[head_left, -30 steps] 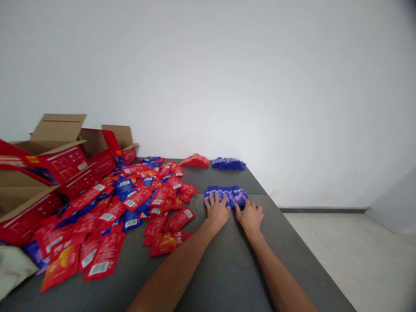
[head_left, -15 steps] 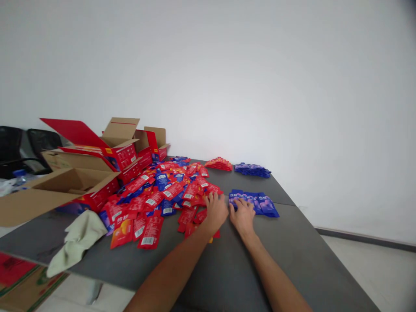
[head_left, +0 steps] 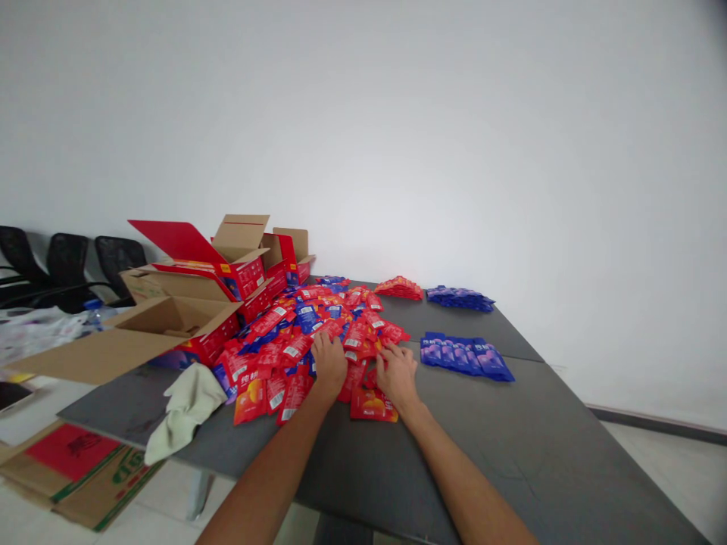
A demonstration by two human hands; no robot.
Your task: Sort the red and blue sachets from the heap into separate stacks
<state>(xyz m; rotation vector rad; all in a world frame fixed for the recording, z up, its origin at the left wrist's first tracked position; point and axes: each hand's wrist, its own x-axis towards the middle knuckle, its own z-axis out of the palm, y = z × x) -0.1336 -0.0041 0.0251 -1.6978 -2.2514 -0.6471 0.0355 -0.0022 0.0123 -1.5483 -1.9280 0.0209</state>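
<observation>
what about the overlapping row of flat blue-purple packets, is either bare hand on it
No, the left hand and right hand are both at the mixed pile of red and blue packets, apart from that row.

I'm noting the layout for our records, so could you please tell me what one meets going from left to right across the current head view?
Blue-capped bottle, pale cloth, left hand, right hand, row of blue packets.
</observation>
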